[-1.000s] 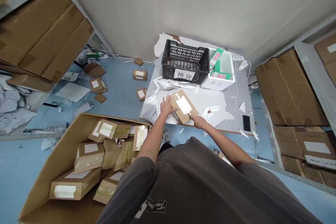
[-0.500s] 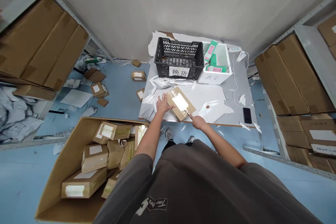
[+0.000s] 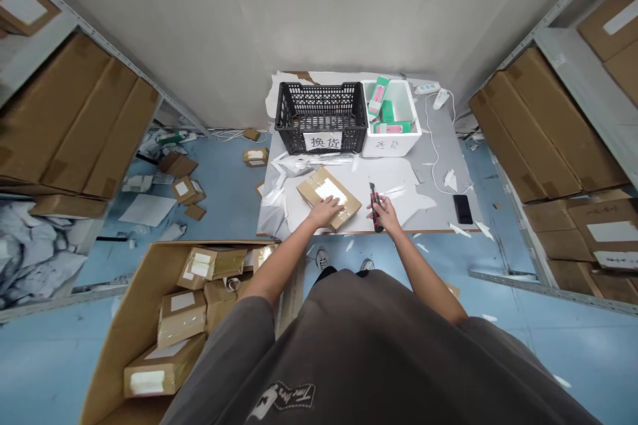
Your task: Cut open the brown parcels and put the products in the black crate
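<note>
A taped brown parcel [image 3: 321, 190] with a white label lies on the grey table [image 3: 438, 199] in front of me. My left hand [image 3: 325, 212] rests flat on its near corner, fingers spread. To the right of the parcel, my right hand [image 3: 385, 214] is closed round a red and black utility knife [image 3: 375, 202], which points away from me over white paper scraps.
A black plastic crate [image 3: 321, 114] and a white box [image 3: 393, 139] with green and pink packs stand at the table's back. A black phone [image 3: 462, 208] and a white cable lie at the right. A large carton [image 3: 124, 319] of parcels sits on the floor at my left; shelves of cartons flank both sides.
My left hand slid from the parcel's far left corner to its near corner. My right hand left the parcel's right edge and now holds the knife. The view shifted.
</note>
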A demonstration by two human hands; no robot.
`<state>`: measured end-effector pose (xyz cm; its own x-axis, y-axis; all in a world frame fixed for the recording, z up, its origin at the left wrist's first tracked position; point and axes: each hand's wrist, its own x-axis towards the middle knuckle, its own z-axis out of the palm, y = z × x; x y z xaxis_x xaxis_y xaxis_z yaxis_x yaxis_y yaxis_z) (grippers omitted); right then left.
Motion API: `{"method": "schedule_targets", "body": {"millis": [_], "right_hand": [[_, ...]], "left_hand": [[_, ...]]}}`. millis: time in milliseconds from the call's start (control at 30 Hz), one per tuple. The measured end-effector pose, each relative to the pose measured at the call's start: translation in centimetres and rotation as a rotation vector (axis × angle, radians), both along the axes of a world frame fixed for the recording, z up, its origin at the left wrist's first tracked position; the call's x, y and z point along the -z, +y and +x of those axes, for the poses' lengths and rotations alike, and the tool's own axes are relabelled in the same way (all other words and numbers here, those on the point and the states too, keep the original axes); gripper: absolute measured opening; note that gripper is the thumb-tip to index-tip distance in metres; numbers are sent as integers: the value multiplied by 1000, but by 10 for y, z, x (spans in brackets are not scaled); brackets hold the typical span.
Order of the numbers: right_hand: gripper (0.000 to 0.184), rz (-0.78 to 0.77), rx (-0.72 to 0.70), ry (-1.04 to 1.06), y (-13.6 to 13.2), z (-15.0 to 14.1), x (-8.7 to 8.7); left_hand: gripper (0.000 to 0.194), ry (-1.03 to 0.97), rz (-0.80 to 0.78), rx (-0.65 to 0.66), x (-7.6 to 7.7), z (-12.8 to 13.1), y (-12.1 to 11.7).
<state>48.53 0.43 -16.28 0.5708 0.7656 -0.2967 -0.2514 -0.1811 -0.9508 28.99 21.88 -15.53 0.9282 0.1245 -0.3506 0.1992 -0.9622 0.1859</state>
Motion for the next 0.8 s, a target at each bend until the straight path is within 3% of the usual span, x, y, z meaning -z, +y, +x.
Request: {"method": "schedule_targets", "body": {"millis": [133, 233, 333, 467, 567, 667, 800], "right_hand": [[63, -31, 26, 50, 11, 8, 12], [52, -205, -61, -20, 7, 9, 23], [33, -405, -236, -217, -1, 11, 28], [29, -570, -470, -582, -1, 20, 21], [32, -604, -619, -736, 9, 28, 11], [34, -602, -729, -774, 17, 34, 4], [30, -578, -744, -702, 15, 39, 4]], "left_hand": [[64, -12, 73, -75, -7, 13, -13], [75, 6, 95, -159, -10, 28, -29], [86, 45, 86, -294, -9, 40, -43], [90, 48, 87, -369, -3, 45, -54], [95, 54, 57, -384, 2, 42, -56], [95, 52, 40, -392, 6, 39, -57], [94, 83, 46, -391, 8, 41, -56]]}}
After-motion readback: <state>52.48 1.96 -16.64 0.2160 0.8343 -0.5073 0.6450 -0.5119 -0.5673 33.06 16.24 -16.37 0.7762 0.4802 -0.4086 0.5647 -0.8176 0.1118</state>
